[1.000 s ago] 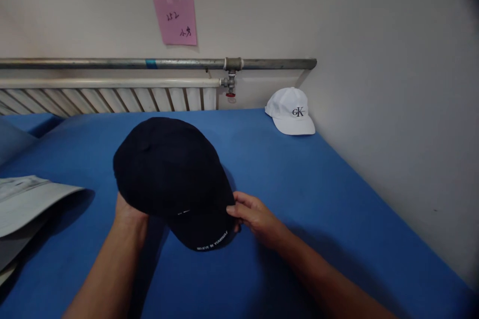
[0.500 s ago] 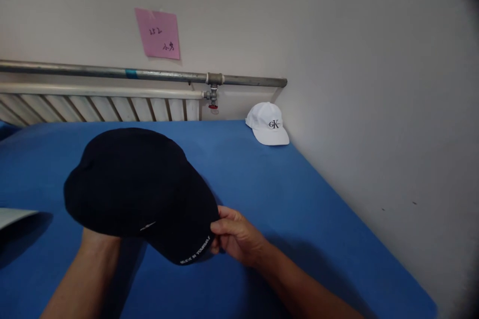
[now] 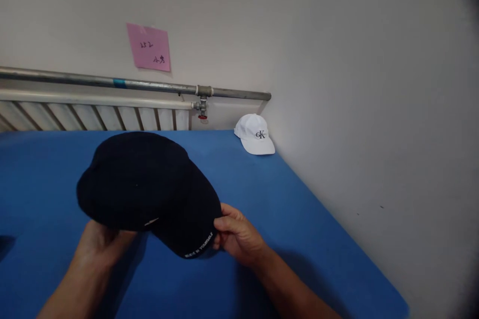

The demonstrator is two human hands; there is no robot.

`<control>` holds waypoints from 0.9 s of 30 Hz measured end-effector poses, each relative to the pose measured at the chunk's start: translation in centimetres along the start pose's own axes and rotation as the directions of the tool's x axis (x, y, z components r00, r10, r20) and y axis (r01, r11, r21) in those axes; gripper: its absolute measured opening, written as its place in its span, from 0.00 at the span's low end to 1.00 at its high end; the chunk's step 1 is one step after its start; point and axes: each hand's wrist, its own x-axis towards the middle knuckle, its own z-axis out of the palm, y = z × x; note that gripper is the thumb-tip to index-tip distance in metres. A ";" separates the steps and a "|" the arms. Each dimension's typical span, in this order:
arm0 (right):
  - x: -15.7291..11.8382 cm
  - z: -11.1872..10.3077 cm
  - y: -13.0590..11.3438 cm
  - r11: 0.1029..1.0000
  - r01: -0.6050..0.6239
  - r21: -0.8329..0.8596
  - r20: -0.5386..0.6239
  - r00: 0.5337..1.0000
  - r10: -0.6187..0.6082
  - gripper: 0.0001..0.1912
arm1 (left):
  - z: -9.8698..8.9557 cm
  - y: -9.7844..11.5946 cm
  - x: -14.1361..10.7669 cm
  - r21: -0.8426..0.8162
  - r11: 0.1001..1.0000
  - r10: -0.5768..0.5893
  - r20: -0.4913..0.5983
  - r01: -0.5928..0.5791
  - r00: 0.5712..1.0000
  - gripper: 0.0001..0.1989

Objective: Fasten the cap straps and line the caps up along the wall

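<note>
Dark cap (image 3: 138, 179) above blue surface (image 3: 299, 224), lettered brim (image 3: 187, 222) rightward. Right hand (image 3: 241, 239): thumb and fingers pinching brim edge. Left hand (image 3: 99, 246): under crown (image 3: 123, 179), finger state can't be told. Farther back: white cap (image 3: 251, 129) on surface, beside wall (image 3: 355, 99).

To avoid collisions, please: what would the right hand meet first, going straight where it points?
Probably the dark fabric baseball cap, whose curved brim the right hand pinches; depth beyond is unclear.

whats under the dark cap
Under the dark cap, the left hand is partly visible at the crown, most fingers covered. The right hand grips the brim, its underside hidden. Blue surface shows below; the cap's inside cannot be seen.
</note>
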 end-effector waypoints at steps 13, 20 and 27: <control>1.0 -1.9 -2.0 0.981 0.144 0.131 -0.121 0.984 -0.129 0.14 | 1.5 -2.0 -0.8 0.254 0.937 -0.233 -0.052 0.239 0.971 0.16; 4.1 -4.4 -3.0 0.972 0.210 0.104 -0.263 0.948 -0.177 0.15 | 1.6 -3.1 -0.8 0.352 0.891 -0.299 -0.023 0.287 0.954 0.14; 8.4 -7.1 -4.5 0.951 0.281 0.130 -0.342 0.913 -0.224 0.18 | 1.7 -3.1 -0.8 0.377 0.869 -0.321 -0.062 0.320 0.945 0.15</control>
